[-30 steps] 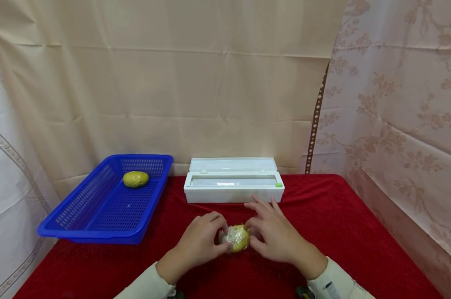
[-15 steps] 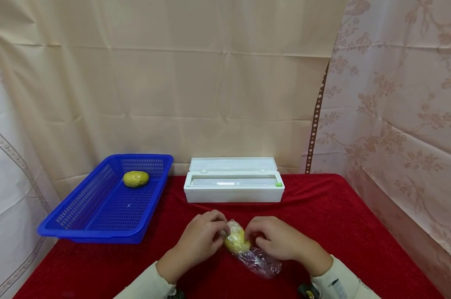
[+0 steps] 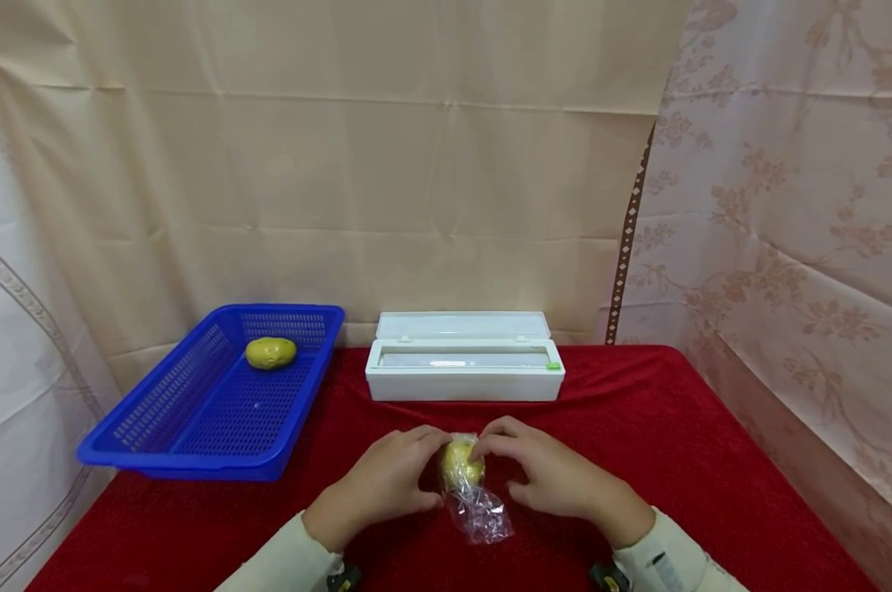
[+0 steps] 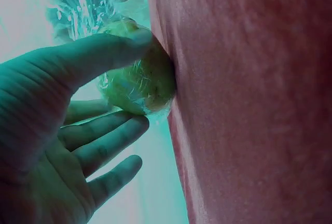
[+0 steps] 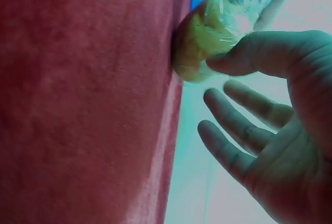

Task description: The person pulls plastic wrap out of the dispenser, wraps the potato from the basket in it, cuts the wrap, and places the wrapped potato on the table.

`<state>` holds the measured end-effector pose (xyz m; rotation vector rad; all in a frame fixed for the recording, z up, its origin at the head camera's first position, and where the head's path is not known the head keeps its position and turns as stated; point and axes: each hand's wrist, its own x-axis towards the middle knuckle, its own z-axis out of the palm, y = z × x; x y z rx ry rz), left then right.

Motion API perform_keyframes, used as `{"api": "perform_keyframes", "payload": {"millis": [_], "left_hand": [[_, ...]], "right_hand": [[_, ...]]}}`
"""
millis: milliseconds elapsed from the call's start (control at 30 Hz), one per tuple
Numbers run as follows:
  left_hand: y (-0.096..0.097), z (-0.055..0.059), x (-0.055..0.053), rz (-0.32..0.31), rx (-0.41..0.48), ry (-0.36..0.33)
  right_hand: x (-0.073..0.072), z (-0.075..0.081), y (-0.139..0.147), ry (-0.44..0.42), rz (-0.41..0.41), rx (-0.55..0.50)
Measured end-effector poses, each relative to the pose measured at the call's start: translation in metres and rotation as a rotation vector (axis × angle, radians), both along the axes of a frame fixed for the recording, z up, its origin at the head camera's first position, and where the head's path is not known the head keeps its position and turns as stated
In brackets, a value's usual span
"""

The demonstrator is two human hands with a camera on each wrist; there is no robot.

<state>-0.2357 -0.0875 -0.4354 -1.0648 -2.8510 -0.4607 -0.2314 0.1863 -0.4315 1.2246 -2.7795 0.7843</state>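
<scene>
A yellow potato [image 3: 460, 464] sits on the red cloth, wrapped in clear cling film [image 3: 482, 518] whose crumpled loose end trails toward the front. My left hand [image 3: 382, 481] holds the potato from the left, its thumb lying across it in the left wrist view, where the wrapped potato [image 4: 158, 81] touches the cloth. On the other side is my right hand [image 3: 560, 477]; its index finger touches the film on top, while the thumb stands apart. The right wrist view shows that hand's other fingers spread loosely below the potato [image 5: 192, 45].
Behind the hands stands a white cling film box [image 3: 464, 386], lid raised, with a green slider [image 3: 552, 366] at its right end. A blue plastic basket [image 3: 194, 473] at left holds another potato [image 3: 271, 353]. Curtains hang behind the red-covered table [image 3: 638, 427].
The wrapped potato has been turned, so the film's loose end, first out of sight, then pointing front right, now points toward the front. The right hand's fingers have moved onto the potato's top.
</scene>
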Motion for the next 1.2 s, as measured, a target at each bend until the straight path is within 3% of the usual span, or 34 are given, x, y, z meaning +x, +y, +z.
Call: {"api": "perform_keyframes", "payload": {"millis": [200, 400, 667, 967, 1200], "left_hand": [[-0.001, 0.000, -0.001, -0.016, 0.079, -0.062], [-0.002, -0.001, -0.002, -0.033, 0.096, -0.041], [0.001, 0.003, 0.003, -0.031, 0.068, 0.005], [0.004, 0.005, 0.007, -0.057, 0.053, 0.098], [0.006, 0.003, 0.006, -0.070, 0.096, 0.112]], "right_hand": [[0.000, -0.004, -0.004, 0.012, -0.015, 0.043], [0.003, -0.005, -0.006, 0.082, -0.051, 0.089], [0.005, -0.002, -0.008, 0.139, -0.069, 0.049], [0.005, -0.003, -0.011, 0.076, -0.049, -0.048], [0.005, -0.004, -0.012, 0.001, -0.034, -0.113]]}}
